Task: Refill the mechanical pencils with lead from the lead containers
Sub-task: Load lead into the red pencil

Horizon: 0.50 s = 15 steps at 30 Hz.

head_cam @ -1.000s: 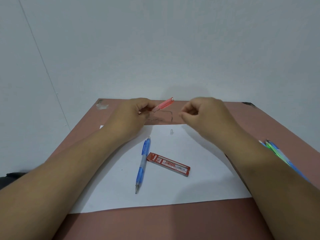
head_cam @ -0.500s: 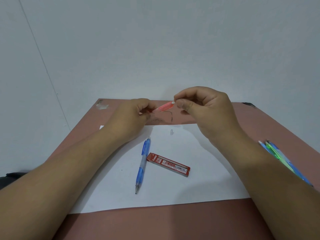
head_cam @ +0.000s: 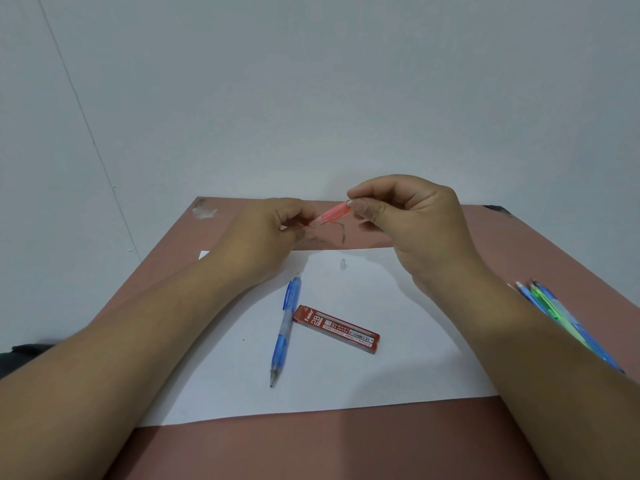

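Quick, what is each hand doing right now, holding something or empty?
Left hand: closed on the lower end of the red pencil.
Right hand: fingertips pinched on the pencil's top end.

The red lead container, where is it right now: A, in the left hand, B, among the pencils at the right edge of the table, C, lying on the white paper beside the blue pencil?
C: the red lead container lies flat on the white paper, its end next to the blue pencil.
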Available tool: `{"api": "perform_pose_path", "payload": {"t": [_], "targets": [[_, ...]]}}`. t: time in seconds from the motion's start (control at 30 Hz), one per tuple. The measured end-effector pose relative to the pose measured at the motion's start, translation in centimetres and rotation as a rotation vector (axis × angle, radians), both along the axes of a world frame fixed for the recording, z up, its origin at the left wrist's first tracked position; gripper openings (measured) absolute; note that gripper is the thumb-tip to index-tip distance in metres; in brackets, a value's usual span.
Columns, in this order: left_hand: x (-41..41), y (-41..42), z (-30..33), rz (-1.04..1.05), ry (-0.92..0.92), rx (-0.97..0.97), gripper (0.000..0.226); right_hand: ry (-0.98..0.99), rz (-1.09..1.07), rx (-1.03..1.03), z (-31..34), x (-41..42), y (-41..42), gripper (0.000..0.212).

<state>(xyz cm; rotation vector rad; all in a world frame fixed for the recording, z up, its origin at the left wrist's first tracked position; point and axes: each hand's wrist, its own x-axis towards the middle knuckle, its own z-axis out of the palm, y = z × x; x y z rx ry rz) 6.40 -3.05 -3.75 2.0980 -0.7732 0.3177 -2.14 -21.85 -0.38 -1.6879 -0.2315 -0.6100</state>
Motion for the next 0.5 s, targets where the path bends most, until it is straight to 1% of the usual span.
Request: {"api": "perform_pose_path", "payload": {"t": [0.33,0.5], "targets": [[0.35,0.05,-0.28,-0.001,-0.009,0.0,0.027,0.014,-0.014,0.031,0.08,0.04,-0.1,0.025],[0.08,0.04,-0.07,-0.002,0.016,0.002,0.028,-0.01,-0.075,-0.056,-0.08,0.02,-0.32,0.025]]}}
